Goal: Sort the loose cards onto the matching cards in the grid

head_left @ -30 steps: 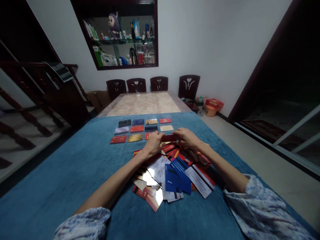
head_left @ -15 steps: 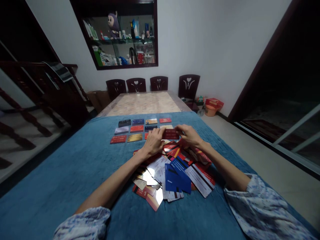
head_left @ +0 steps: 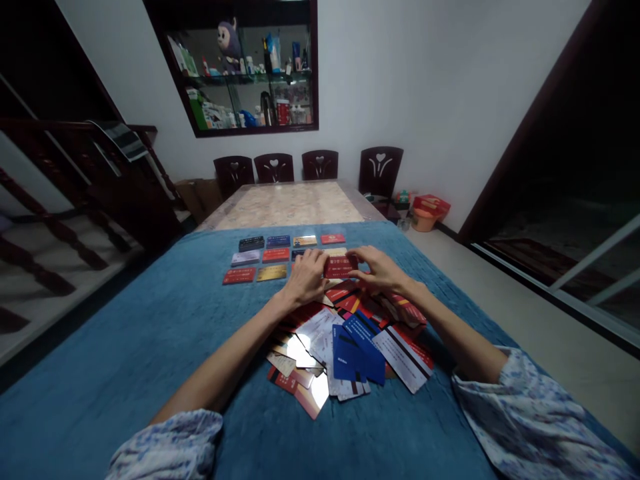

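A dark red card (head_left: pixel 341 266) is held upright between my two hands, its printed face towards me. My left hand (head_left: pixel 307 276) is closed at its left edge, fingers curled over the top corner. At the right edge my right hand (head_left: pixel 379 269) pinches it between thumb and fingers. Whether it is one card or a small stack, I cannot tell. Just below my hands a loose heap of cards spreads out, with blue cards (head_left: pixel 353 360) and a white card with a black stripe (head_left: pixel 403 359) on top. Part of the heap is hidden under my wrists.
Sorted cards lie in rows beyond the heap, among them a gold card (head_left: pixel 271 273), a red card (head_left: pixel 239 275) and a black stack (head_left: pixel 251 243). A blue cloth (head_left: pixel 165 340) covers the near table. Dark chairs (head_left: pixel 320 165) stand at the far end.
My right hand has brought its thumb onto the face of the dark red card, and more of that card's print shows. The view has shifted slightly.
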Demonstrator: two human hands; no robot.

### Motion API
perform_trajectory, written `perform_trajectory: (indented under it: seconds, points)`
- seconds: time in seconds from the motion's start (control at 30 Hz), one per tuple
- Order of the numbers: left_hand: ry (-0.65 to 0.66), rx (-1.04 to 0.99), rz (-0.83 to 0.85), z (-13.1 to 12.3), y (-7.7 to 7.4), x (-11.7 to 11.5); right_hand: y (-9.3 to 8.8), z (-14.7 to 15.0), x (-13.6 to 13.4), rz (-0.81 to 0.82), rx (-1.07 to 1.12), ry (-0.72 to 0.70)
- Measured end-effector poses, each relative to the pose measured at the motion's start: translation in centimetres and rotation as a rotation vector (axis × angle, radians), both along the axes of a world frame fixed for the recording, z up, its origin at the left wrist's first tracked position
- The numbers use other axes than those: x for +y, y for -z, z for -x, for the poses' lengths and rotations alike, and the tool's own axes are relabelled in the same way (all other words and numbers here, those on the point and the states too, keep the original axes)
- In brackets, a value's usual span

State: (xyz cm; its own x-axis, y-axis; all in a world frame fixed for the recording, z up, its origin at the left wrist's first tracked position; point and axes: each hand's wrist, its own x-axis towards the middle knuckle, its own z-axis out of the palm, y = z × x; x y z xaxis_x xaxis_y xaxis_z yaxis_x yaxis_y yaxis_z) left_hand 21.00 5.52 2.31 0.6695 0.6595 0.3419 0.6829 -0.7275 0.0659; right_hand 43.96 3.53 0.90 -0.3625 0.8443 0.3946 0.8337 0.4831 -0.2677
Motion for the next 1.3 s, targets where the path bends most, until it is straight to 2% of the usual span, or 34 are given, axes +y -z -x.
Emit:
perform_trajectory:
  seconds: [0.3, 0.63, 0.87, 1.3]
  points:
    - [-0.022, 0.079, -0.005, 0.7, -0.6, 0.3, -0.6, 1.6, -1.0, -0.053, -0.241, 0.086]
    - [0.004, 0.098, 0.080, 1.5, -0.9, 0.6, 0.3, 2.3, -0.9, -0.037, -0.234, 0.086]
    - [0.023, 0.030, 0.160, 3.8, 0.4, 1.3, 0.3, 3.3, -0.6, 0.015, -0.187, 0.003]
    - [-0.065, 0.046, 0.179, 8.7, 0.3, 0.9, -0.2, 8.2, 0.8, 0.019, -0.271, -0.073]
